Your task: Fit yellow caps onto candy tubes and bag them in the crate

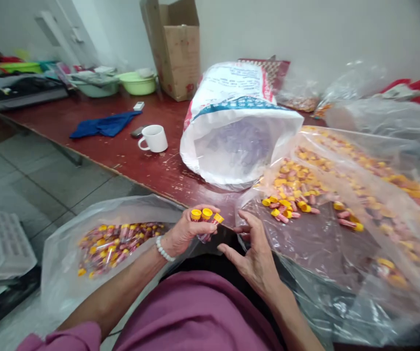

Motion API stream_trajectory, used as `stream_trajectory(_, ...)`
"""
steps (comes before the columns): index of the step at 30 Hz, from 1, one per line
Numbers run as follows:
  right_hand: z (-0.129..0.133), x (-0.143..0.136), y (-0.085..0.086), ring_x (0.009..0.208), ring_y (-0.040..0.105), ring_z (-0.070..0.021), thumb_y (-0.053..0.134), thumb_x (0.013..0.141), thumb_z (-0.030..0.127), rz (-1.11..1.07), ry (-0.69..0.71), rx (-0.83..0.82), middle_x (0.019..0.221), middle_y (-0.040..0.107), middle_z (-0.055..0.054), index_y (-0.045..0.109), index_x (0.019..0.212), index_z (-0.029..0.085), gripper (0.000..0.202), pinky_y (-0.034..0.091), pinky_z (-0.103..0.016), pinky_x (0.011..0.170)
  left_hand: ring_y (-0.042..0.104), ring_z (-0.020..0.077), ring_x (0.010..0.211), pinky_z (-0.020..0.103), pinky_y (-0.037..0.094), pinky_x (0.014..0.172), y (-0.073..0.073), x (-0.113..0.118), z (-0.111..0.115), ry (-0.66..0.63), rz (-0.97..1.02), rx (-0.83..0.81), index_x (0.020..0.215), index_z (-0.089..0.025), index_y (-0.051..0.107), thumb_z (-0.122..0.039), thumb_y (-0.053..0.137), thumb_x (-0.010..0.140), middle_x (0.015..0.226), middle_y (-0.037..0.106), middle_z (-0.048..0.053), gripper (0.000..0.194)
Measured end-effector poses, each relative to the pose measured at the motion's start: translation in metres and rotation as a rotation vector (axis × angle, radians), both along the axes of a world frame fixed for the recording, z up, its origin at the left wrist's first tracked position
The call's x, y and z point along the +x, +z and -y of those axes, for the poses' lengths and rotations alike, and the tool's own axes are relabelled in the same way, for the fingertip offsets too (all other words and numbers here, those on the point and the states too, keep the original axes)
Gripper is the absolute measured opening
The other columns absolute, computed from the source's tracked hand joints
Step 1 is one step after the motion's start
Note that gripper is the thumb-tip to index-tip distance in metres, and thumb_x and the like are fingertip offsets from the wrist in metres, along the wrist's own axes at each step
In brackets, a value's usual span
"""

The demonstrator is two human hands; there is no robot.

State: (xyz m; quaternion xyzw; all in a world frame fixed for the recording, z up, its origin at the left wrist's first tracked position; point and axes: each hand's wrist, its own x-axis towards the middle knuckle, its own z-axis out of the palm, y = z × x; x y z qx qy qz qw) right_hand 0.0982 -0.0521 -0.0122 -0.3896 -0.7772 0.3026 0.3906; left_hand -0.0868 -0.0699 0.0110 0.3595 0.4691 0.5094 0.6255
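Observation:
My left hand (186,231), with a beaded bracelet at its wrist, is closed around three small tubes (207,214) with round yellow ends and reddish bodies. Their lower parts are partly hidden by my fingers. Just to the right, my right hand (255,253) is held with thumb and fingers apart and nothing between them. Beyond it, a loose pile of yellow-ended pink tubes (293,187) lies on clear plastic sheeting. Below my left forearm, a clear plastic bag (61,248) holds many similar tubes (118,243).
A large white woven sack (228,109) lies with its mouth toward me on the red table (129,161). Left of it are a white mug (154,138) and a blue cloth (103,124). A cardboard box (182,58) and a green basin (137,84) stand behind. White crates (3,243) are at far left.

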Motion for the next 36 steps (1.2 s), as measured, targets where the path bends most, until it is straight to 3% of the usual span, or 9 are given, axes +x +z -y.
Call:
stream_trajectory(4, 0.014, -0.021, -0.007, 0.078, 0.058, -0.0165, 0.062, 0.08, 0.037, 0.119, 0.192, -0.178, 0.115, 0.056, -0.009, 0.038, 0.129, 0.025, 0.055, 0.05, -0.034, 0.072, 0.051, 0.0107, 0.059, 0.021, 0.042, 0.052, -0.019, -0.067, 0.042, 0.126, -0.243, -0.073, 0.1, -0.017, 0.062, -0.025, 0.074, 0.063, 0.075, 0.058, 0.0, 0.04)
stream_trajectory(6, 0.017, -0.034, -0.019, 0.074, 0.06, -0.0171, 0.059, 0.081, 0.04, 0.256, 0.268, -0.34, 0.112, 0.059, -0.011, 0.042, 0.127, 0.021, 0.053, 0.051, -0.035, 0.07, 0.051, 0.0114, 0.059, 0.022, 0.041, 0.052, -0.035, -0.105, 0.062, 0.188, -0.506, -0.149, 0.103, -0.018, 0.062, -0.031, 0.07, 0.067, 0.073, 0.059, 0.0, 0.039)
stream_trajectory(10, 0.006, -0.065, -0.056, 0.099, 0.06, -0.0281, 0.064, 0.072, 0.051, 0.38, 0.195, -0.641, 0.118, 0.057, -0.019, 0.035, 0.134, 0.008, 0.082, 0.046, -0.041, 0.086, 0.059, 0.017, 0.066, 0.025, 0.043, 0.058, -0.074, -0.171, 0.087, 0.389, -1.156, -0.36, 0.1, -0.017, 0.064, -0.034, 0.06, 0.072, 0.074, 0.064, 0.002, 0.033)
stream_trajectory(14, -0.009, -0.097, -0.081, 0.091, 0.062, -0.0285, 0.065, 0.068, 0.054, 0.191, 0.217, -0.815, 0.093, 0.067, -0.013, 0.06, 0.107, 0.011, 0.058, 0.046, -0.038, 0.08, 0.062, 0.0226, 0.078, 0.031, 0.047, 0.068, -0.105, -0.208, 0.094, 0.531, -1.305, -0.467, 0.112, -0.013, 0.058, -0.032, 0.056, 0.073, 0.088, 0.067, 0.009, 0.043)
stream_trajectory(18, -0.009, -0.119, -0.071, 0.074, 0.06, -0.0203, 0.049, 0.08, 0.055, 0.093, 0.32, -0.848, 0.078, 0.066, -0.007, 0.064, 0.079, 0.013, 0.045, 0.046, -0.032, 0.071, 0.056, 0.0285, 0.107, 0.041, 0.042, 0.091, -0.116, -0.231, 0.097, 0.56, -1.426, -0.422, 0.116, -0.015, 0.057, -0.032, 0.058, 0.073, 0.112, 0.062, 0.013, 0.047)
stream_trajectory(23, -0.006, -0.149, -0.023, 0.071, 0.053, -0.0136, 0.054, 0.083, 0.045, -0.137, 0.541, -0.868, 0.073, 0.061, 0.0, 0.061, 0.075, 0.015, 0.031, 0.04, -0.025, 0.071, 0.046, 0.0327, 0.121, 0.048, 0.032, 0.103, -0.107, -0.262, 0.103, 0.636, -1.531, -0.384, 0.125, -0.015, 0.052, -0.029, 0.058, 0.073, 0.124, 0.055, 0.016, 0.055)
stream_trajectory(31, 0.011, -0.208, 0.059, 0.066, 0.051, -0.0112, 0.062, 0.078, 0.042, -0.272, 0.804, -0.948, 0.07, 0.058, 0.002, 0.062, 0.074, 0.016, 0.026, 0.042, -0.023, 0.065, 0.052, 0.0345, 0.113, 0.047, 0.043, 0.095, -0.071, -0.301, 0.118, 0.744, -1.419, -0.408, 0.129, -0.013, 0.05, -0.038, 0.064, 0.071, 0.123, 0.056, 0.016, 0.065)
stream_trajectory(33, 0.011, -0.22, 0.069, 0.066, 0.052, -0.0115, 0.064, 0.076, 0.044, -0.288, 0.887, -0.969, 0.071, 0.059, 0.001, 0.064, 0.076, 0.016, 0.028, 0.043, -0.024, 0.066, 0.058, 0.0299, 0.105, 0.041, 0.05, 0.086, -0.058, -0.294, 0.124, 0.682, -1.201, -0.363, 0.129, -0.015, 0.049, -0.05, 0.058, 0.074, 0.121, 0.058, 0.014, 0.066)
stream_trajectory(36, 0.002, -0.233, 0.069, 0.064, 0.051, -0.0104, 0.063, 0.077, 0.043, -0.307, 0.834, -0.923, 0.071, 0.059, 0.001, 0.063, 0.072, 0.015, 0.028, 0.042, -0.023, 0.063, 0.055, 0.0271, 0.112, 0.037, 0.048, 0.09, -0.036, -0.271, 0.136, 0.4, -0.875, -0.27, 0.125, -0.021, 0.054, -0.057, 0.049, 0.079, 0.124, 0.059, 0.009, 0.059)
